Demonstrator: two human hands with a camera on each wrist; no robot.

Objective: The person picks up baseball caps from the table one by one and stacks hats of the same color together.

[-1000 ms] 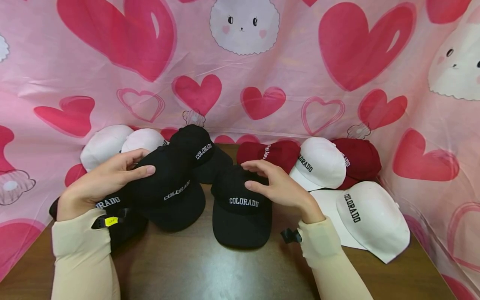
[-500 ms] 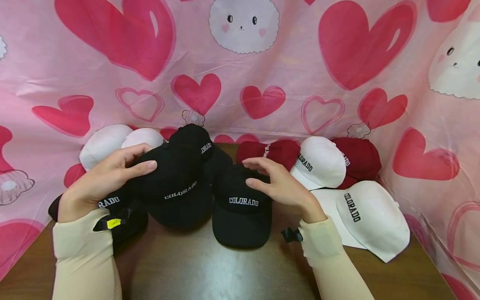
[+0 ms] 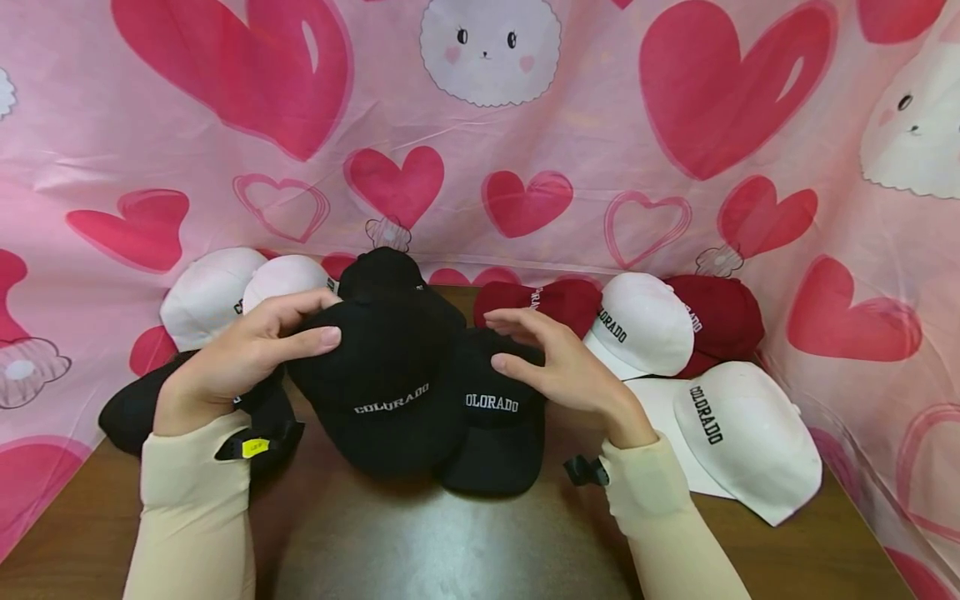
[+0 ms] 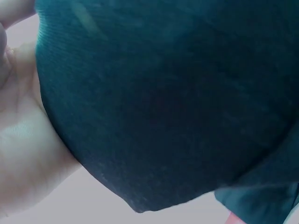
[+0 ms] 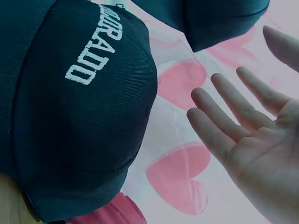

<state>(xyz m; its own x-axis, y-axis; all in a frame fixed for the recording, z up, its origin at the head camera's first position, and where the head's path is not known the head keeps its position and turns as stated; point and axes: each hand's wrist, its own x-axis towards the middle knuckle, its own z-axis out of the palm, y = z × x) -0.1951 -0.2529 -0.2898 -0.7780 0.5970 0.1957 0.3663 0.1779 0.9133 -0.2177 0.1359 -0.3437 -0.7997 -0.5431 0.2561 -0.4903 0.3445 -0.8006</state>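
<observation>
My left hand [image 3: 247, 358] grips a black baseball cap [image 3: 382, 358] by the side of its crown, thumb on the near side. In the left wrist view the cap's dark cloth [image 4: 163, 107] fills most of the picture, beside the palm [image 4: 28, 130]. The held cap, lettered COLORADO, overlaps a second black cap [image 3: 495, 458] on the table. Over this second cap's right side hovers my right hand [image 3: 577, 371], fingers loosely extended. The right wrist view has that hand [image 5: 261, 135] apart from the lettered cap [image 5: 93, 121], holding nothing.
Another black cap [image 3: 382, 275] stands behind the held one; one more [image 3: 142, 408] lies under my left wrist. White caps [image 3: 210, 292] sit back left. At the right are red caps [image 3: 573, 304] and white caps [image 3: 750, 442]. A pink heart-print cloth [image 3: 480, 133] backs the wooden table [image 3: 450, 550].
My left hand has carried the gripped black cap rightward, so it now covers part of the second black cap and most of the one behind. My right hand has barely moved.
</observation>
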